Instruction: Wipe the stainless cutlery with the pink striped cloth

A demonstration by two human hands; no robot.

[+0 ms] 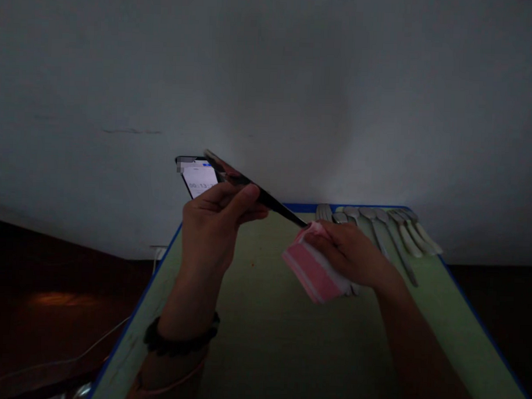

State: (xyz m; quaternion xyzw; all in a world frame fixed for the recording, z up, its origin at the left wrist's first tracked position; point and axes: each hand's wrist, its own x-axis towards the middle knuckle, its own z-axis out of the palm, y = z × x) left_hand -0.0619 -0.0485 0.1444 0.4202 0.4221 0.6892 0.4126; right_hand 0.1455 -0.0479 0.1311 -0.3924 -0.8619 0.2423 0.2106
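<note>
My left hand [221, 221] is closed on a shiny metal table knife [277, 205], with the thumb on top and the fingers beneath. The knife slants in the air above the table, its broad reflecting end up to the left. Its narrow lower end runs into a pink and white cloth [318, 271] bunched in my right hand [354, 252]. The fingers of that hand pinch the cloth around the end of the knife, so this end is hidden. A folded part of the cloth hangs below my right hand.
Forks [323, 212], spoons [368, 214] and pale-handled cutlery [413, 236] lie along the far right of the green table [261, 327], which has a blue edge. A phone [199, 177] with a lit timer leans at the wall [270, 77], partly behind my left hand.
</note>
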